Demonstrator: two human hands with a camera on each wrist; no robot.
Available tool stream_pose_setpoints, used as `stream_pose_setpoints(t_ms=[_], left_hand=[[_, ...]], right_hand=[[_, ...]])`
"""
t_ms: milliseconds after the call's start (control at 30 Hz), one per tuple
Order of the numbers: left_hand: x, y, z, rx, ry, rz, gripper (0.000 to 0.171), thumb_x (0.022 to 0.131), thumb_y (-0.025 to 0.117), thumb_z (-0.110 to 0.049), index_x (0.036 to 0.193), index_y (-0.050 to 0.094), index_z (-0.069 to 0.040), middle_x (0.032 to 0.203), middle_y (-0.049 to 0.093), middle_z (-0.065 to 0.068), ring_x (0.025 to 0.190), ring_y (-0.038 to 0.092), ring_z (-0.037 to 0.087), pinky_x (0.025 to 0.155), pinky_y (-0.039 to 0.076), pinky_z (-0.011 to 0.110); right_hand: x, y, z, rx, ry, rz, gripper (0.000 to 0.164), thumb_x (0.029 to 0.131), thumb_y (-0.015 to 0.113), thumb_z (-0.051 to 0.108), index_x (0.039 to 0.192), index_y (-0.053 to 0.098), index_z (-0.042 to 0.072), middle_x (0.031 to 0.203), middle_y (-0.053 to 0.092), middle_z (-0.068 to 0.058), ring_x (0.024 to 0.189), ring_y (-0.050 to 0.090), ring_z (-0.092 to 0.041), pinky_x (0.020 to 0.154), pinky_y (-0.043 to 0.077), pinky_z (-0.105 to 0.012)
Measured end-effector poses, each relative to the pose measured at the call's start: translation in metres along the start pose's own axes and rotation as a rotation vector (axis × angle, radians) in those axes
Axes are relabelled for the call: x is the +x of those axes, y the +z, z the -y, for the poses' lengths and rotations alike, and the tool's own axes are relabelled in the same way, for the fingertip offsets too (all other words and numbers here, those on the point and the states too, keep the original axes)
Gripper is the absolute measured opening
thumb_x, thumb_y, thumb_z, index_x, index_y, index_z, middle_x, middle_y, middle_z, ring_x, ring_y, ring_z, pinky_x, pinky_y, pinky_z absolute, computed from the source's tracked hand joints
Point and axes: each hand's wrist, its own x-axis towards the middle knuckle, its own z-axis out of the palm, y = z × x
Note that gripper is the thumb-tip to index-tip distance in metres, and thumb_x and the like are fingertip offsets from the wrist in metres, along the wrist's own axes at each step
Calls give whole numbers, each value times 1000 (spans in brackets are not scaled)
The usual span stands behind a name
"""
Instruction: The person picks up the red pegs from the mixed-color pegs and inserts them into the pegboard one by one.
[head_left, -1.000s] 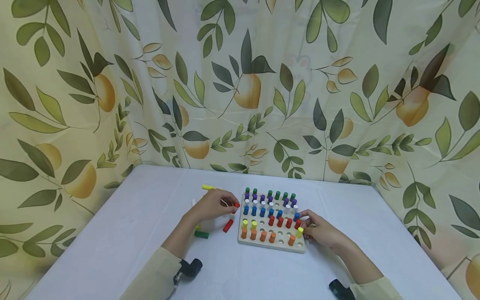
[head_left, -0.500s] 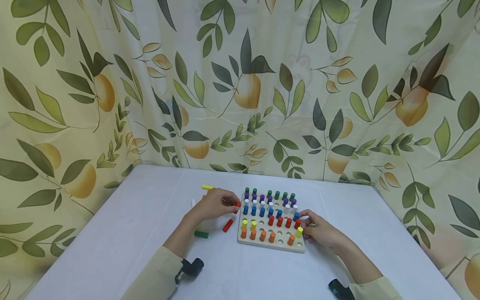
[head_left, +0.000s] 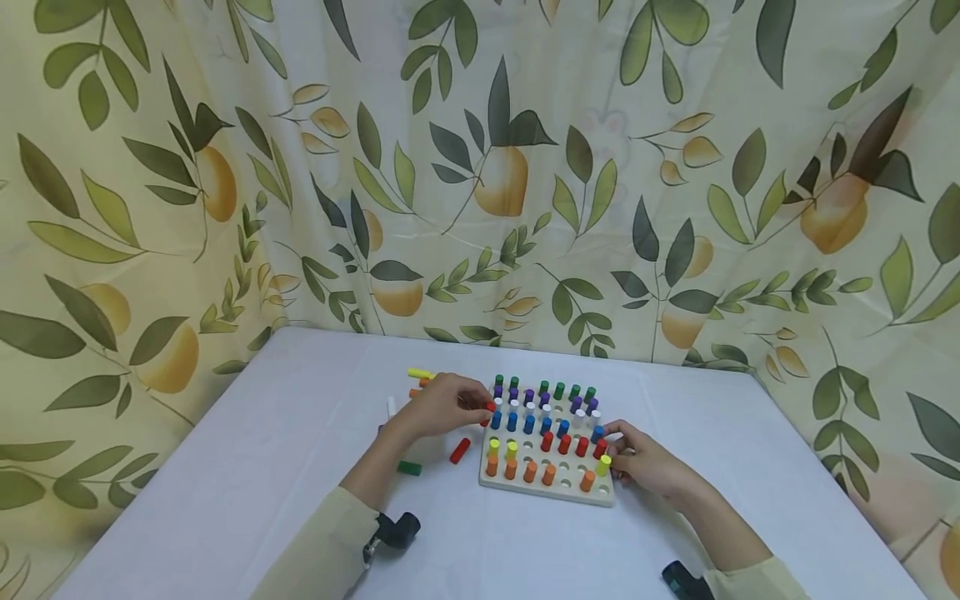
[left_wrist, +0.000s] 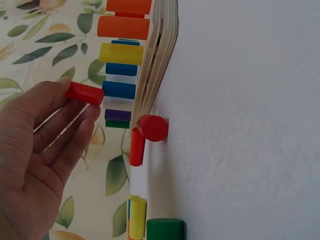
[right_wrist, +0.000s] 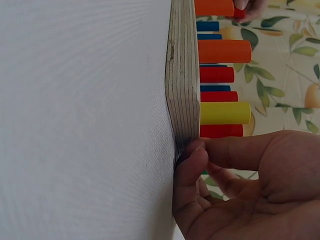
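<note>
My left hand [head_left: 448, 406] pinches a red peg [left_wrist: 85, 93] between thumb and fingertips. It hovers at the left edge of a wooden pegboard [head_left: 517, 486], beside the leftmost blue peg [head_left: 496, 421]. In the left wrist view the held peg is tilted and stands clear of the board's face. Along the board's right edge, my right hand [head_left: 651, 467] grips the side with thumb and index finger, near a yellow peg [right_wrist: 225, 113]. Rows of green, purple, white, blue, red, yellow and orange pegs stand in the board, with some holes bare.
A loose red peg [head_left: 460, 451] and a green peg [head_left: 409, 468] lie on the white cloth left of the board. Yellow [head_left: 419, 373], orange and white [head_left: 392, 407] pegs lie behind the left forearm, partly hidden. A patterned curtain [head_left: 480, 250] closes off the table's back.
My left hand has moved slightly right with the red peg, to the board's left edge. The right hand keeps its place at the board. The head view has shifted a little.
</note>
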Motion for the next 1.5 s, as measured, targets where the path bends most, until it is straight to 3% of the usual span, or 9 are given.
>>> stream_pose_setpoints(t_ms=[300,600,1500], left_hand=[[2,2,-6,-22,-29,16,13,96,77,-12,108,78,-13,93,71,-10,87,65,12,80,56,26],[8,5,-8,-58,7,29,12,95,77,-11,107,78,-12,92,72,-11,85,66,11,80,56,26],[16,14,-16,-29,3,32,15,96,77,-13,110,78,-13,92,72,-11,87,66,9,83,55,25]], right_hand=[[-1,1,1,15,-10,11,42,98,55,-6,138,45,2,104,49,-15,85,54,-27,71,51,-30],[0,1,2,16,-13,6,42,98,54,-7,137,44,1,103,48,-15,84,53,-27,70,50,-29],[-3,1,1,8,-7,0,42,98,54,-7,138,44,1,104,49,-14,84,53,-27,71,50,-30]])
